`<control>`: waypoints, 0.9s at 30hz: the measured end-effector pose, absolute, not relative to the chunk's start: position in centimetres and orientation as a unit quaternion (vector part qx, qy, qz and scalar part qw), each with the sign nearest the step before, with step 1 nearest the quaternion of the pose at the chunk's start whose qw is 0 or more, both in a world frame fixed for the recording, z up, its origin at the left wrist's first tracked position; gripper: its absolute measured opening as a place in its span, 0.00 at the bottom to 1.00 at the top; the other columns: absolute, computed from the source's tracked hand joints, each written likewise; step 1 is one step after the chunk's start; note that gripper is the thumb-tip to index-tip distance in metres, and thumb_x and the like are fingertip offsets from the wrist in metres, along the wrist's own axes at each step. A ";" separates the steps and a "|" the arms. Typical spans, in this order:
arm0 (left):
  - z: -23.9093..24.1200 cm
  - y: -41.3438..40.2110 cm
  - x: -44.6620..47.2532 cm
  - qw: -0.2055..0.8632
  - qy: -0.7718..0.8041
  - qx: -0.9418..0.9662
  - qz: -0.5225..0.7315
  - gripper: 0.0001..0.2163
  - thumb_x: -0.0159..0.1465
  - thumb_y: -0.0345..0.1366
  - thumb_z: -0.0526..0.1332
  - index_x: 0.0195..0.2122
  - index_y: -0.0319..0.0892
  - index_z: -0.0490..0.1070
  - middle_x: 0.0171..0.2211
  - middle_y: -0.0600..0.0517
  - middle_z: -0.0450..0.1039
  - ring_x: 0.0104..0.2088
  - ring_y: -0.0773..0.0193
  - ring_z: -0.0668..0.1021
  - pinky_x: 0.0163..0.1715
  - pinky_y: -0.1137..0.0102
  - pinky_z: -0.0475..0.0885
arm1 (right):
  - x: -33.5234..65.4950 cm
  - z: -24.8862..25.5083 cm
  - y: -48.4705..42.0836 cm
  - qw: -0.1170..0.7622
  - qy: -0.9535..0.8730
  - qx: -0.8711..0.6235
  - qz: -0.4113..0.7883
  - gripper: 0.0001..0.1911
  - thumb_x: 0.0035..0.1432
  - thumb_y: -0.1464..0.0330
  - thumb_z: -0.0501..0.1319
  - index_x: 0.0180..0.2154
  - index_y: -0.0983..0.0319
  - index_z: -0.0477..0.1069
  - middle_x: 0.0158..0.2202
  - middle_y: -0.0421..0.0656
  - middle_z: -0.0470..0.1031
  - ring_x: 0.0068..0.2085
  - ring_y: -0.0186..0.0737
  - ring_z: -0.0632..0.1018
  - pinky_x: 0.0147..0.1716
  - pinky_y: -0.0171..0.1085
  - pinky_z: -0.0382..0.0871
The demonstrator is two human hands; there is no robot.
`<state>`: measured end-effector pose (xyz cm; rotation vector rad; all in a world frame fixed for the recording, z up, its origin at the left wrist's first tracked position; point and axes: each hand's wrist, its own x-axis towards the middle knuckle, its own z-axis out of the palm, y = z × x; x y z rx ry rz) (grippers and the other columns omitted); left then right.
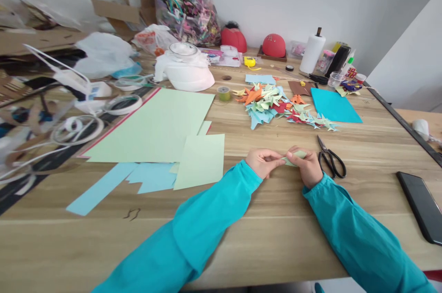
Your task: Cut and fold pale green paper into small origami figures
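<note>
Left hand (264, 162) and right hand (309, 169) both pinch a small pale-green paper (293, 158). Uneven finger pressure could skew its crease.

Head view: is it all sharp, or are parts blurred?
Head view: the left hand and right hand pinching the green paper look sharp; the tape rolls at the left edge are smeared; light is soft, with faint shadows on the table.

Craft room: coloured paper sheets (155, 129), scissors (330, 158), tape rolls (122, 104)
</note>
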<state>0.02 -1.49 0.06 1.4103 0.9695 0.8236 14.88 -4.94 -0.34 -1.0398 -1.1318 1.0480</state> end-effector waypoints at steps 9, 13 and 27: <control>-0.4 -1.5 0.2 0.584 0.399 0.605 0.366 0.10 0.48 0.39 0.67 0.27 0.37 0.75 0.10 0.60 0.60 0.09 0.76 0.62 0.09 0.78 0.55 | 15.1 -0.4 -4.9 0.585 -0.482 -0.457 0.465 0.15 0.54 0.62 0.60 0.21 0.62 0.76 0.21 0.39 0.69 0.24 0.32 0.67 0.24 0.34 0.57; -0.9 -1.3 0.2 0.582 0.382 0.615 0.369 0.12 0.45 0.40 0.69 0.26 0.36 0.74 0.10 0.61 0.58 0.11 0.75 0.62 0.11 0.77 0.58 | 15.1 -0.3 -4.9 0.582 -0.513 -0.461 0.430 0.13 0.55 0.63 0.60 0.23 0.61 0.77 0.22 0.39 0.70 0.25 0.32 0.68 0.26 0.34 0.59; -0.7 -1.1 0.1 0.532 0.338 0.663 0.405 0.09 0.51 0.39 0.64 0.26 0.38 0.76 0.27 0.50 0.74 0.16 0.75 0.65 0.14 0.76 0.60 | 15.0 -0.4 -4.8 0.591 -0.546 -0.452 0.384 0.02 0.46 0.66 0.67 0.26 0.57 0.78 0.28 0.41 0.75 0.32 0.38 0.74 0.33 0.38 0.67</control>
